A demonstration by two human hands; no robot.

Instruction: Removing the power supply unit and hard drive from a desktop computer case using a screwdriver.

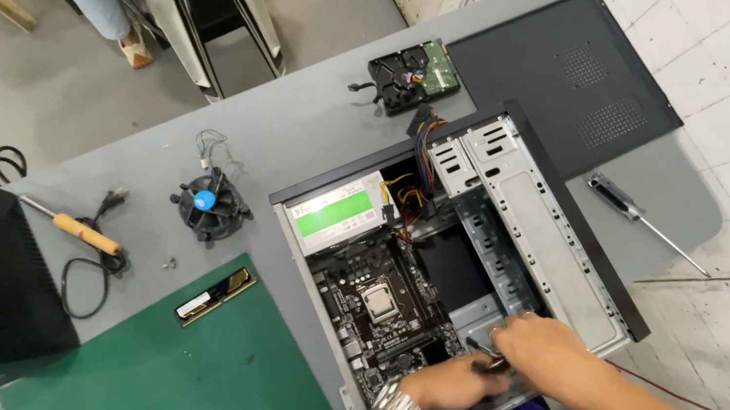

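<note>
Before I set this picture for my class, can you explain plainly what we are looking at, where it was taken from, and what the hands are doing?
One picture, from a camera on a person's head, looking down. Their left hand and right hand meet inside an open grey metal computer case, gripping a small dark tool I cannot identify. On the grey table lie a green mat with a memory stick, a round black cooling fan, a wooden-handled screwdriver, a hard drive and the black side panel.

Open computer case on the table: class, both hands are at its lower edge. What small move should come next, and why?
Probably steady the open computer case with the left hand while the right hand eases the dark tool at the lower corner beside the motherboard. Both hands crowd that spot, and what the tip touches is hidden.
</note>
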